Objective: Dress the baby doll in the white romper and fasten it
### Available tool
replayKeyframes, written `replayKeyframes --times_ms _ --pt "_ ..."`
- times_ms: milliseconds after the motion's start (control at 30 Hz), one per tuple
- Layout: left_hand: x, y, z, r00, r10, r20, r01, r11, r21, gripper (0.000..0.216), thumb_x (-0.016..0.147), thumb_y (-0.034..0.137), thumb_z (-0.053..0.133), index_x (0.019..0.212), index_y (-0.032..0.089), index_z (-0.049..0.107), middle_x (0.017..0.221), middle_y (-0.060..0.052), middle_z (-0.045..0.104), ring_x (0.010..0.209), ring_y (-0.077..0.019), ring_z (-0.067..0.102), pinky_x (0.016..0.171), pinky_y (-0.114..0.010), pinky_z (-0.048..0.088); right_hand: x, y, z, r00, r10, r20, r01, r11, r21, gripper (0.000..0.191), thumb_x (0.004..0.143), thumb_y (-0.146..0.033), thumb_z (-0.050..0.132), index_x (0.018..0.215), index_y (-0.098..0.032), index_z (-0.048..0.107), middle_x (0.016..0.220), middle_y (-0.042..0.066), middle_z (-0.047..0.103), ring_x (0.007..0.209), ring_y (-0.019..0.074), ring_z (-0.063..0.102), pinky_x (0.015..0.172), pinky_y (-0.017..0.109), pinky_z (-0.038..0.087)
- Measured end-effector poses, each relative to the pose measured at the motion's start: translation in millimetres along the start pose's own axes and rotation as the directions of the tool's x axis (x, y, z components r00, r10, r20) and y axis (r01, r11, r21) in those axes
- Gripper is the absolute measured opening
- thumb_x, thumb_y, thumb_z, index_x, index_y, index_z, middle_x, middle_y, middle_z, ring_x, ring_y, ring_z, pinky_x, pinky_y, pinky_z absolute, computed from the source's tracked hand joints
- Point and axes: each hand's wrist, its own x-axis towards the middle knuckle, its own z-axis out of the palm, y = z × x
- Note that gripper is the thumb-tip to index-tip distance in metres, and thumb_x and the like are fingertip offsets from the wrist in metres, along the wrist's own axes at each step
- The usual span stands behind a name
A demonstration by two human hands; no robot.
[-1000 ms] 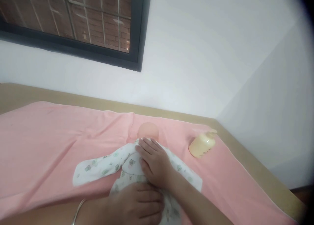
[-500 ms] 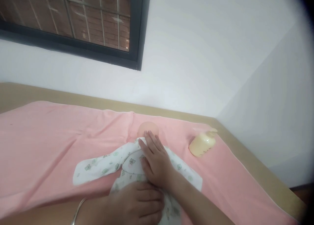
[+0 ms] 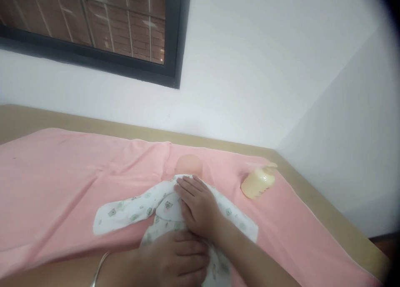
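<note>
A small baby-like figure, apparently a doll, lies in a white garment (image 3: 168, 205) with a print of little green and grey figures. Its smooth round head (image 3: 188, 165) shows above the collar, and its sleeves spread to both sides. My right hand (image 3: 200, 201) rests flat on the upper body near the collar, fingers stretched toward the head. Lower down, my left hand (image 3: 178, 258) lies across the garment, fingers extended to the right and slightly bent. A silver bangle circles my left wrist. The lower body is partly hidden under my hands and forearms.
A pink sheet (image 3: 62, 170) with creases covers a tan surface (image 3: 150, 132). A pale yellow bottle (image 3: 258, 183) lies tilted on the sheet, right of the figure. Behind are a white wall (image 3: 237, 70) and a dark-framed window (image 3: 175, 70) with bars.
My right hand's fingers have drawn back slightly from the head and now lie at the collar. My left hand, the figure and the bottle stay in place.
</note>
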Motion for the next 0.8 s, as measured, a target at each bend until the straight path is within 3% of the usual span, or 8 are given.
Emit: replayKeyframes --times_ms 367,533,667,800 --pt "0.1 0.9 -1.4 0.995 -0.006 0.104 0.01 0.999 -0.038 0.016 0.081 0.009 0.051 0.091 0.006 0.063 0.094 -0.013 0.066 0.096 -0.0225 0.059 0.094 -0.037 0.049 3.6 3.6 -11.1 0.998 0.056 -0.007 -0.056 0.998 -0.006 0.048 0.085 -0.023 0.044 0.131 -0.011 0.047 0.143 0.013 0.035 0.135 0.0255 0.025 0.111 0.046 0.023" --pt "4.3 -0.2 -2.8 0.998 0.027 0.05 -0.027 1.0 -0.008 0.016 0.082 0.009 0.047 0.085 0.007 0.063 0.088 -0.011 0.067 0.089 -0.0198 0.06 0.093 -0.035 0.05 7.5 6.5 -19.0 0.99 -0.016 0.141 0.012 1.0 0.027 0.047 0.088 -0.026 0.042 0.134 -0.016 0.042 0.138 0.008 0.044 0.131 0.0211 0.032 0.112 0.042 0.023" --pt "7.5 1.0 -4.9 0.999 0.025 0.027 -0.025 1.0 0.013 0.019 0.085 0.01 0.044 0.081 0.009 0.063 0.082 -0.01 0.067 0.086 -0.0191 0.061 0.093 -0.034 0.05 6.2 10.5 -21.6 0.993 0.013 0.115 -0.013 1.0 -0.002 0.053 0.087 -0.03 0.044 0.137 -0.014 0.039 0.146 0.011 0.032 0.136 0.0249 0.024 0.112 0.046 0.02" --pt "8.3 1.1 -6.8 0.999 0.025 0.043 -0.024 1.0 -0.016 0.019 0.086 0.01 0.044 0.084 0.008 0.063 0.086 -0.011 0.067 0.088 -0.019 0.062 0.093 -0.033 0.049 5.8 9.8 -21.5 0.988 -0.019 0.155 0.015 0.999 0.029 0.052 0.088 -0.033 0.044 0.136 -0.015 0.04 0.142 0.009 0.039 0.134 0.0232 0.027 0.113 0.044 0.02"
